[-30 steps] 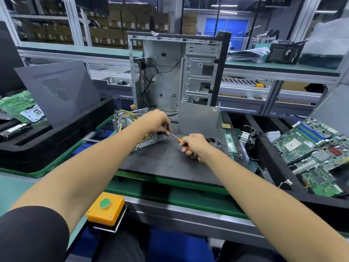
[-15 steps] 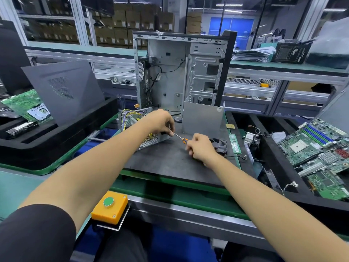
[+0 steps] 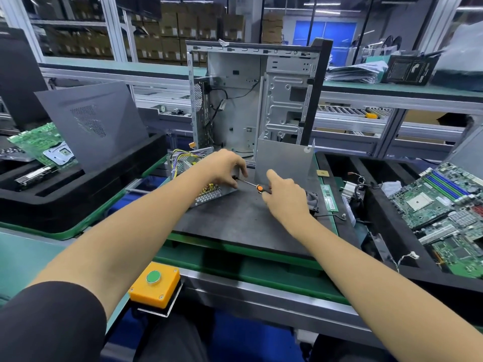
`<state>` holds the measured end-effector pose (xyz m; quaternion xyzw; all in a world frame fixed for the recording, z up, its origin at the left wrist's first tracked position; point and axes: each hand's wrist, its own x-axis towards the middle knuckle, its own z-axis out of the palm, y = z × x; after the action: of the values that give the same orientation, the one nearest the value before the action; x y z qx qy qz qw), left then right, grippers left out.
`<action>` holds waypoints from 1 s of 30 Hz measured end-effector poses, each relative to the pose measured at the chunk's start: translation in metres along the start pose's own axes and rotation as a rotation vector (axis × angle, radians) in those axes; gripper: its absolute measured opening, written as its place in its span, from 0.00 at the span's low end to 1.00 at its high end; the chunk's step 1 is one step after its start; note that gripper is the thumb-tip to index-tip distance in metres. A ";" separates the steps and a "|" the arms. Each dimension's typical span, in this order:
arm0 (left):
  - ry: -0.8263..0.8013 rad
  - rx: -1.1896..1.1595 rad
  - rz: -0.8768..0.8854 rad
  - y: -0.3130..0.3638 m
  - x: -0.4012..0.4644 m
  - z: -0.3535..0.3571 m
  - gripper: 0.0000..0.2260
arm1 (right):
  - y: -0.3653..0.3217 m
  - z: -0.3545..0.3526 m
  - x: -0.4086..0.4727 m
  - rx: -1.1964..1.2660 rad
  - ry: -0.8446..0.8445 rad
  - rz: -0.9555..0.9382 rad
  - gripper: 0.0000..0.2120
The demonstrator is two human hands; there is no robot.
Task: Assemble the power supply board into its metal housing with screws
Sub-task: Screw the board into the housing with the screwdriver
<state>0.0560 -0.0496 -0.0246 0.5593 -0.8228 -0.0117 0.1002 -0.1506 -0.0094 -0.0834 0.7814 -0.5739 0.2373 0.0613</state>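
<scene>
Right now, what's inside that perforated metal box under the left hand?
Through the open end of the metal housing, a bundle of yellow and other coloured wires shows. Gold-coloured parts glint behind the mesh. The left hand covers the top, so the board itself is mostly hidden.

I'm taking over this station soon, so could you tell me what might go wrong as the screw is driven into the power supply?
1. The screwdriver meets the power supply housing at a shallow slant, so its tip could slip toward the left hand steadying the housing.
2. The right hand has only a fingertip grip on the handle, so the tool might wobble.
3. Loose wires bunch at the housing's far end and could get pinched.
</scene>
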 end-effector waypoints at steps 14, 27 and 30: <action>0.036 -0.015 -0.014 -0.005 0.001 0.004 0.19 | -0.015 -0.002 0.001 -0.050 -0.056 0.062 0.12; 0.029 -0.035 -0.024 -0.008 0.005 0.005 0.21 | -0.023 0.002 -0.008 0.140 -0.057 0.112 0.12; 0.024 -0.027 -0.023 -0.008 0.006 0.006 0.21 | -0.024 0.005 -0.008 0.058 -0.009 0.063 0.10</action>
<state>0.0598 -0.0582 -0.0307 0.5674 -0.8148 -0.0172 0.1177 -0.1287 0.0042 -0.0871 0.7654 -0.5915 0.2520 0.0287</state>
